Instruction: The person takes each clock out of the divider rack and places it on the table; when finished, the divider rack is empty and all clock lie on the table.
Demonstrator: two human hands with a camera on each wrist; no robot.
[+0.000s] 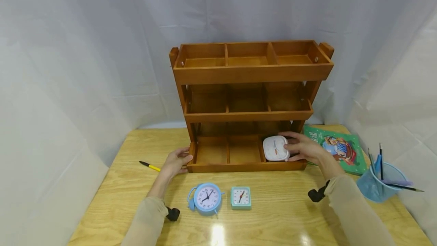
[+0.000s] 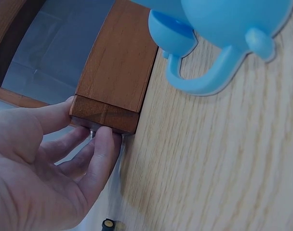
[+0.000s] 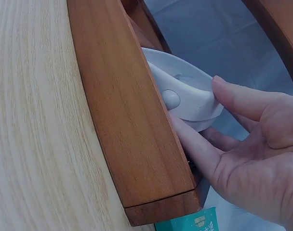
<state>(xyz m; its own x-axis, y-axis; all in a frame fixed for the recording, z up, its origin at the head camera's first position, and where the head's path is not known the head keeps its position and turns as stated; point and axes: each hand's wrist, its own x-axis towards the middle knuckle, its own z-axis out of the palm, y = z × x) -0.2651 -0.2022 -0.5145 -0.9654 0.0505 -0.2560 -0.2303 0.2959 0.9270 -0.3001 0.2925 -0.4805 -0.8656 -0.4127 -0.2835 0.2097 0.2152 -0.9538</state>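
A three-tier wooden shelf [image 1: 252,73] stands at the back of the table, each tier split into three compartments. My right hand [image 1: 302,147] holds a white square alarm clock [image 1: 274,148] by its right side, in the right compartment of the bottom tier. The clock leans back with its face up and forward; in the right wrist view thumb and fingers are around its white casing [image 3: 197,103]. With fingertips on the end of the bottom tier [image 2: 105,113], my left hand [image 1: 175,163] grips the shelf's left corner.
In front of the shelf lie a round blue alarm clock [image 1: 207,198] and a small square mint clock [image 1: 241,197]. A yellow-black pen [image 1: 149,166] is at left. On the right are a green book [image 1: 353,151] and a blue mesh cup [image 1: 373,189] of pencils.
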